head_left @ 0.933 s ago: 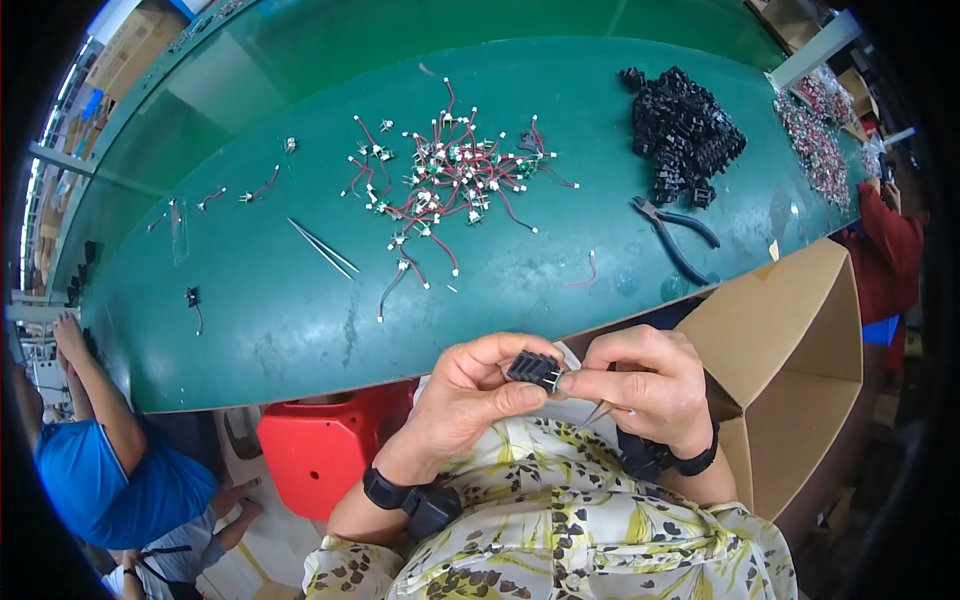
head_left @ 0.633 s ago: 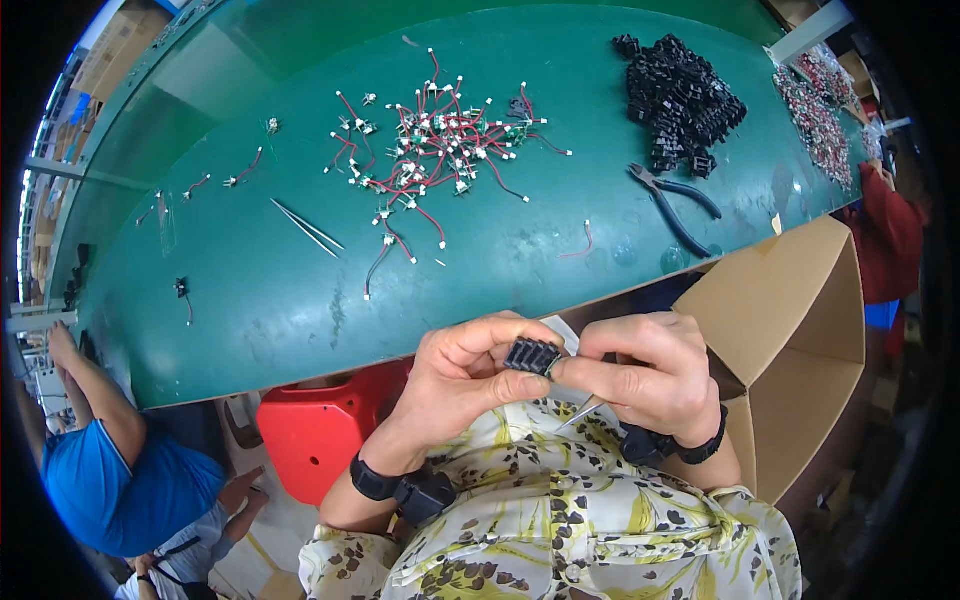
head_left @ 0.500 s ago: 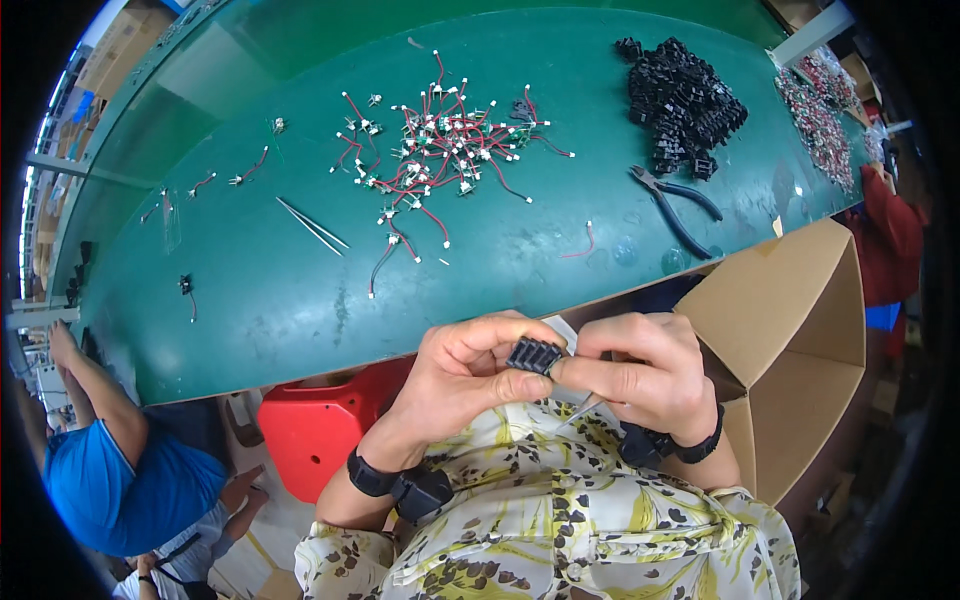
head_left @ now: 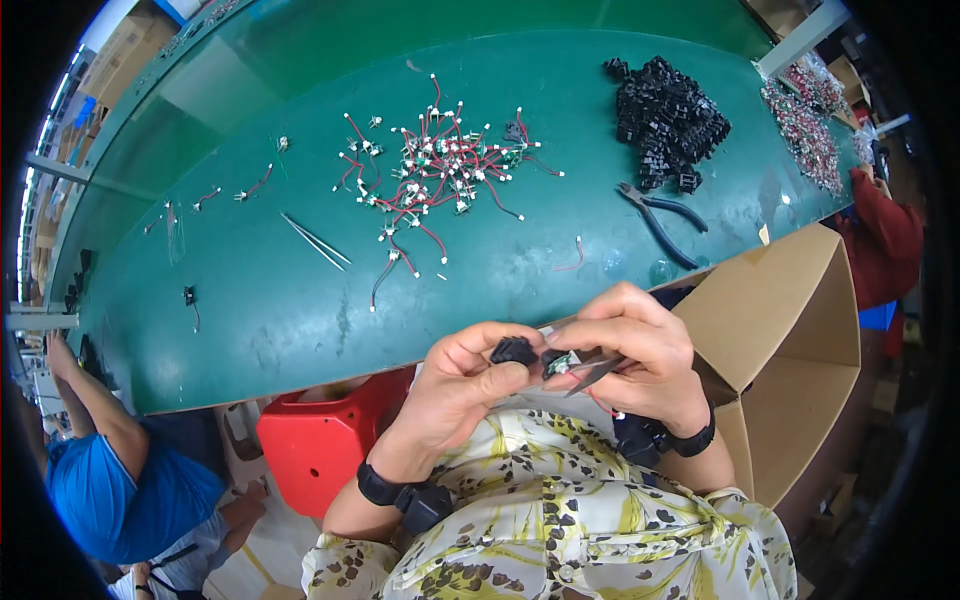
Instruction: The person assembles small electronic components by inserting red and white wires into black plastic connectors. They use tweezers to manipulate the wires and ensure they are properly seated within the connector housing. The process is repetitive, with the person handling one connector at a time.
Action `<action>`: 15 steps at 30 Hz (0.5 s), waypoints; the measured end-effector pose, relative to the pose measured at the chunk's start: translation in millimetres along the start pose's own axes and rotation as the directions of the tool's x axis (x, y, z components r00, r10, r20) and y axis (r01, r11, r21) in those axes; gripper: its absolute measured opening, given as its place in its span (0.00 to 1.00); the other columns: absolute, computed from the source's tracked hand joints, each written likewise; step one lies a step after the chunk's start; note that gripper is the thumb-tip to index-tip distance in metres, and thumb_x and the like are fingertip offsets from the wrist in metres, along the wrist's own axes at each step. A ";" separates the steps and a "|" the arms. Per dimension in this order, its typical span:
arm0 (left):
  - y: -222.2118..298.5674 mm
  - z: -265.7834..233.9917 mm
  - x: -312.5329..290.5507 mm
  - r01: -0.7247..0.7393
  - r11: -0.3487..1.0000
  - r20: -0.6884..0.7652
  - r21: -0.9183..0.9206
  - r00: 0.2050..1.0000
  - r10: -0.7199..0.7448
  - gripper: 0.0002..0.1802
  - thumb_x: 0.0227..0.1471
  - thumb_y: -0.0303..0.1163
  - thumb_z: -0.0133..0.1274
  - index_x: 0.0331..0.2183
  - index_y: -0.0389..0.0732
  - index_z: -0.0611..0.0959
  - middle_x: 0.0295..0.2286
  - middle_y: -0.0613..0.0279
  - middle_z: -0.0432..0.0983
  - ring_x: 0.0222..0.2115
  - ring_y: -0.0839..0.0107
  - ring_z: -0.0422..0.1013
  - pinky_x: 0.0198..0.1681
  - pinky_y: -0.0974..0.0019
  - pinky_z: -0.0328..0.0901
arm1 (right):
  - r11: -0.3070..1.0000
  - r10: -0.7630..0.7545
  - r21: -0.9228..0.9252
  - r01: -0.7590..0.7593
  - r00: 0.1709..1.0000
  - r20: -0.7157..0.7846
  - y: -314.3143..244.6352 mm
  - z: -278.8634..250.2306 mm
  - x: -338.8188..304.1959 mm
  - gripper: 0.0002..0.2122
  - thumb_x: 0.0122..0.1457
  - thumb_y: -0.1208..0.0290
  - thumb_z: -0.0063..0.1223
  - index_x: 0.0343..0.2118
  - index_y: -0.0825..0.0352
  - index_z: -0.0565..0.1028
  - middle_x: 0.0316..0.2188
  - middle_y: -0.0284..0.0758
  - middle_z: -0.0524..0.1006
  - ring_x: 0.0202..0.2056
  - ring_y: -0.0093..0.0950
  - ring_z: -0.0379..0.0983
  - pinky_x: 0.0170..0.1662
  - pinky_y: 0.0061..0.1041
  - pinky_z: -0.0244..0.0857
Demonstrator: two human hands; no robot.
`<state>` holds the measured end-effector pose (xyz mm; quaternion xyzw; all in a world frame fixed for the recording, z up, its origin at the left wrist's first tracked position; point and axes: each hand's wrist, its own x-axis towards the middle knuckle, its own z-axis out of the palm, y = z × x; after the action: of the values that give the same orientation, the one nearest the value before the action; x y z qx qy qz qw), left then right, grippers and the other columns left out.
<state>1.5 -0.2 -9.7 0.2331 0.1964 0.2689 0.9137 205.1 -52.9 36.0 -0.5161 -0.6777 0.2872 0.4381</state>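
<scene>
My left hand [head_left: 440, 390] pinches a ribbed black plastic housing piece [head_left: 513, 350] between thumb and fingers, just above my lap at the table's front edge. Close beside it, my right hand [head_left: 650, 350] grips a small black housing with a green-and-white circuit board [head_left: 562, 364] in it. A red wire [head_left: 602, 403] with a white end hangs below that part. A flat, pointed metal tool [head_left: 597, 374], perhaps tweezers, also lies in my right hand's fingers. The two black pieces are apart or barely touching; I cannot tell which.
On the green table [head_left: 250, 330] lie a heap of wired boards [head_left: 440, 170], tweezers [head_left: 315, 242], cutting pliers [head_left: 662, 225] and a black housing pile [head_left: 670, 120]. An open cardboard box [head_left: 770, 310] stands right, a red stool [head_left: 320, 440] below. A person in blue [head_left: 130, 490] sits left.
My hands have drawn slightly apart. The small board with its red wire now shows in my right hand, beside the black piece in my left, and the metal tool has turned.
</scene>
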 end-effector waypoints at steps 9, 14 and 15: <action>3.4 1.0 -2.9 0.088 0.995 0.086 -0.041 0.993 -0.084 0.15 0.59 0.30 0.51 0.47 0.36 0.74 0.37 0.59 0.76 0.32 0.76 0.72 0.29 0.73 0.66 | 0.986 -0.068 -0.142 0.088 0.988 0.139 -6.1 -5.7 7.6 0.19 0.41 0.72 0.69 0.41 0.62 0.80 0.30 0.32 0.75 0.24 0.26 0.73 0.24 0.24 0.68; -2.2 -1.7 -4.8 0.069 0.998 0.042 -0.001 0.997 -0.069 0.12 0.59 0.29 0.50 0.45 0.37 0.78 0.33 0.58 0.77 0.26 0.78 0.71 0.23 0.75 0.63 | 0.999 -0.041 -0.022 0.043 0.996 0.085 0.2 -0.7 4.1 0.17 0.39 0.74 0.71 0.36 0.65 0.82 0.30 0.34 0.77 0.28 0.26 0.75 0.29 0.22 0.68; -0.6 0.2 -5.0 0.075 0.997 0.014 0.001 0.997 -0.075 0.13 0.59 0.29 0.51 0.45 0.37 0.78 0.32 0.60 0.77 0.25 0.79 0.70 0.23 0.76 0.62 | 0.999 -0.042 -0.027 0.044 0.997 0.070 0.6 0.4 4.1 0.17 0.39 0.75 0.71 0.36 0.66 0.82 0.30 0.34 0.77 0.28 0.26 0.75 0.29 0.22 0.69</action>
<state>-2.0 -3.6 -8.7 0.2275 0.1985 0.2325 0.9245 204.7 -48.8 36.6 -0.4972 -0.7075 0.2855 0.4131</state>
